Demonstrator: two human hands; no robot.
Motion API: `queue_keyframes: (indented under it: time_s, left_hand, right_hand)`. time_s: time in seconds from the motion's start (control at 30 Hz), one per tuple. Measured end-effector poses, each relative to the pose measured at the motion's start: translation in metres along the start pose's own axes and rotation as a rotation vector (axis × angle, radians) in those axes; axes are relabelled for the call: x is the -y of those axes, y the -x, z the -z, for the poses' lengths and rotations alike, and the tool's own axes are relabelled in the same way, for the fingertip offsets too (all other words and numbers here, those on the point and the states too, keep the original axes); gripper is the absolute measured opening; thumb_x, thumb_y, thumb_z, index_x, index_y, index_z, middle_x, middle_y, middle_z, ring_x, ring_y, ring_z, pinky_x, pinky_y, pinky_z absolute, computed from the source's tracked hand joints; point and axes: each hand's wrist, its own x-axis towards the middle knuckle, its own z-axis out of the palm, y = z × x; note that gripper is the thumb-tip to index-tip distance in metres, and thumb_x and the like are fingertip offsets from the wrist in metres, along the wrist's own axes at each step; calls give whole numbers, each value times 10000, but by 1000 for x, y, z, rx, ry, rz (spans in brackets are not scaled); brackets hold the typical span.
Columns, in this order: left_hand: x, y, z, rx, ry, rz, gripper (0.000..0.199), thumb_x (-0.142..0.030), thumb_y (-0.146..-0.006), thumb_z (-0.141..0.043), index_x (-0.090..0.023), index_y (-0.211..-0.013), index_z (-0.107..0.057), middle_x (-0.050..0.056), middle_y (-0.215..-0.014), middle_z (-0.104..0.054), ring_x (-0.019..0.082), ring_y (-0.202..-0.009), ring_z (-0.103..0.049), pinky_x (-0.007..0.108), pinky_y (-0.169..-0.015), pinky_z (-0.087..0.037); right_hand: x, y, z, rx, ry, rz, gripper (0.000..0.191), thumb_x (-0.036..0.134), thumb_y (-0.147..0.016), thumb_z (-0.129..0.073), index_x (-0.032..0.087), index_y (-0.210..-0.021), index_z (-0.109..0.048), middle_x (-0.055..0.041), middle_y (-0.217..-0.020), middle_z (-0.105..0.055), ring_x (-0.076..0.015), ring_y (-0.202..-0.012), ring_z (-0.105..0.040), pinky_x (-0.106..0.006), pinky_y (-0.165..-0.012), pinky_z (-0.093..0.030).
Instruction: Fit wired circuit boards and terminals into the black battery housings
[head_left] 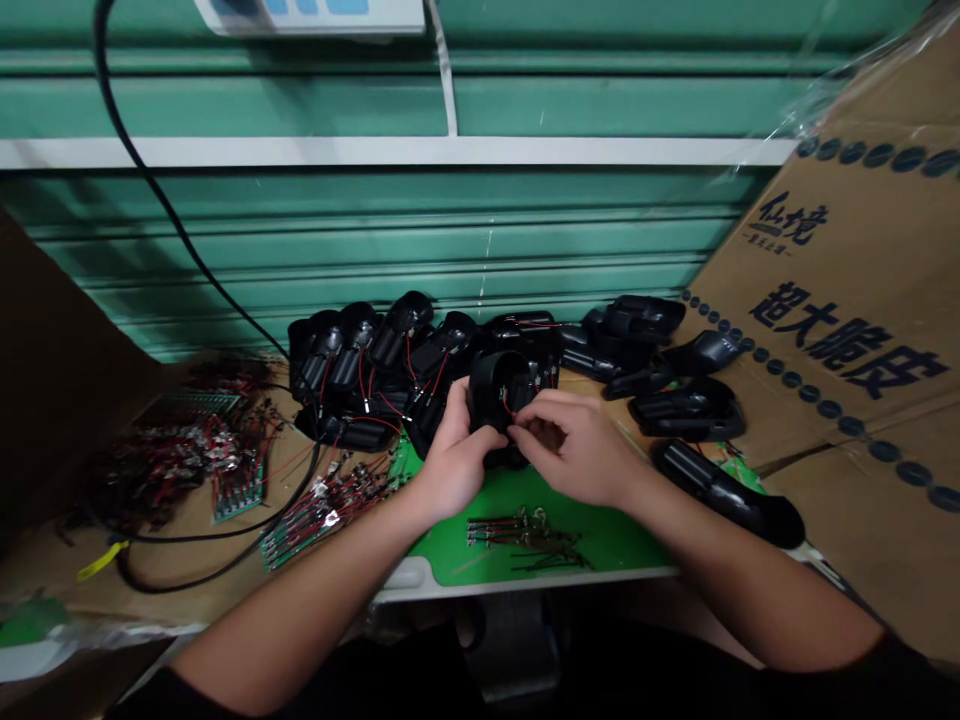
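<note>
My left hand (456,462) is closed around the side of a black curved plastic housing (489,388), holding it over the green board (495,560). From its opening a short red wire (507,406) runs to the fingertips of my right hand (576,447). Those fingers are pinched together at the wire, and their tips partly hide it. Nearer to me on the board lie several small parts with leads (517,528). Behind my hands, more black housings (352,345) with red wires are heaped.
On the left lie wired circuit strips (326,515) and a tangled pile of them (176,450). A black cable (180,225) loops down there. More black housings (727,495) stand right, beside a printed cardboard box (840,290). A green ribbed wall (375,215) closes the back.
</note>
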Motion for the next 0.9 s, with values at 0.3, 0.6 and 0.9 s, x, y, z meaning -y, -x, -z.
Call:
queue_keyframes:
  time_s: [0.3, 0.6, 0.9]
  left_hand:
    - [2, 1, -1, 31, -19, 16, 621, -195, -635, -684, -181, -1246, -576, 18, -1106, -621, 172, -1079, -521, 280, -958, -444]
    - [3, -2, -5, 29, 94, 79, 539, -270, -685, -816, -157, -1182, -638, 18, -1064, -699, 168, -1029, -606, 301, -975, -485]
    - [3, 0, -8, 93, 149, 83, 453, -287, -720, -861, -141, -1111, -684, 24, -1022, -693, 153, -994, -589, 280, -931, -488]
  right_hand:
    - [-1, -4, 2, 121, -202, -183, 132, 193, -927, -693, 130, -854, -783, -15, -752, -641, -44, -624, -526, -178, -568, -390]
    - [-6, -3, -2, -35, -481, -272, 318, 450, -1045, -695, 133, -1029, -720, -65, -876, -670, -95, -677, -639, -216, -591, -552]
    - [-1, -3, -5, -124, -254, -73, 193, 317, -1078, -656, 139, -1040, -723, -58, -953, -642, -43, -646, -569, -184, -558, -482]
